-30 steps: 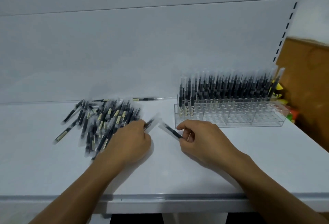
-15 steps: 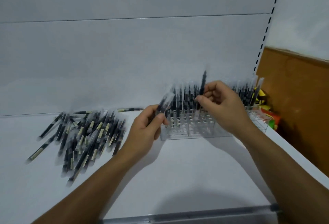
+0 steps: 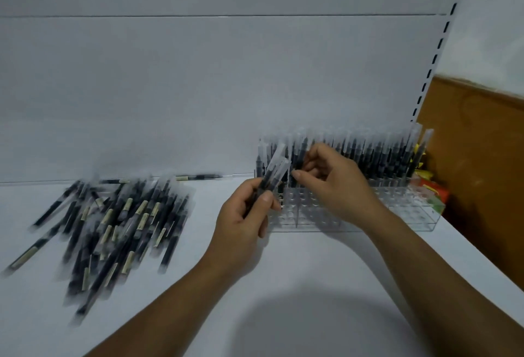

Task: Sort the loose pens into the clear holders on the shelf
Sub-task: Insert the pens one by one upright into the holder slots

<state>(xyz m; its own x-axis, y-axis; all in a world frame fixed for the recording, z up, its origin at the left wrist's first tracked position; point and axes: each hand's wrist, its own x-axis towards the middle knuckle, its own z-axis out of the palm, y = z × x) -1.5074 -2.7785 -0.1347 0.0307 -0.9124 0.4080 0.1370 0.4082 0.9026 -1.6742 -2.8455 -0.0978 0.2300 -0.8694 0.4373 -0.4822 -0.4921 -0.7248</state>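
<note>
Roughly halfway: the clear holder [image 3: 411,214] has its far rows full and its near rows empty.
The left hand [image 3: 241,220] grips two pens [image 3: 276,175]; the right hand [image 3: 337,189] curls at the holder, and blur hides whether it pinches one; the loose pile [image 3: 119,223] lies far left.

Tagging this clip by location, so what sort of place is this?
Probably a stationery shop: white shelf, slotted upright, clear holder full of pens, pile of wrapped pens.
</note>
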